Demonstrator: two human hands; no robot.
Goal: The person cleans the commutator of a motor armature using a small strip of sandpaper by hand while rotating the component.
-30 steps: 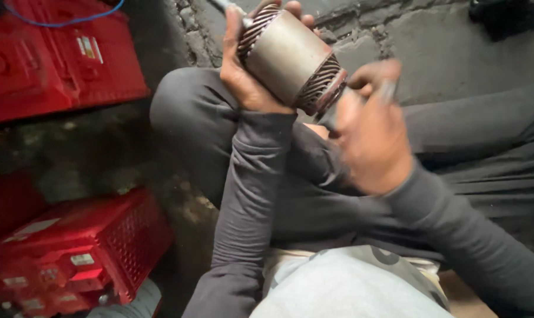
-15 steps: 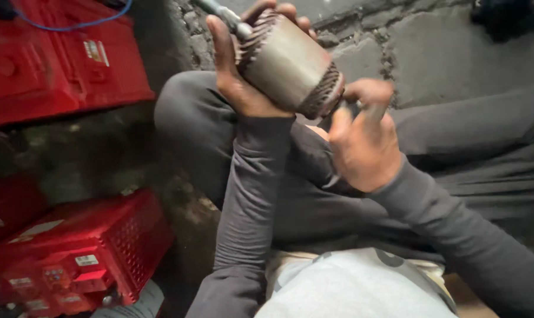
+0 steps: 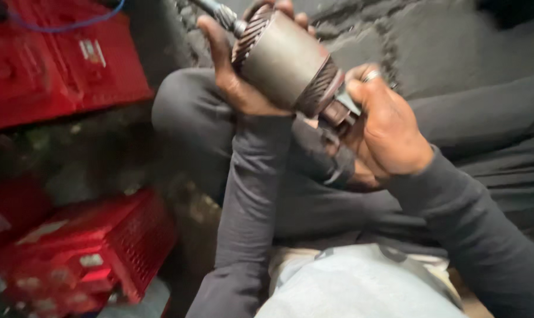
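Centrally, in the head view, a motor armature [image 3: 287, 62] is held up over the person's lap, tilted so that its steel shaft [image 3: 220, 13] points to the upper left and its darker end points to the lower right. The armature has a smooth grey cylindrical core with ribbed copper-coloured windings showing at both ends. The left hand [image 3: 234, 79] cradles the core from below and behind; its thumb lies along the near side, and its fingers [image 3: 284, 7] wrap over the far side, closed on the armature. The right hand [image 3: 387, 132] meets the lower right end of the armature, its fingers curled about that end and touching it; a ring [image 3: 371, 75] shows on one finger. What, if anything, lies inside that curl cannot be told. Both arms wear dark grey sleeves. Red plastic crates [image 3: 60, 59] stand at the upper left and another red crate [image 3: 84, 256] at the lower left, well apart from the hands. A rough grey floor [image 3: 443, 41] lies beyond the knees.
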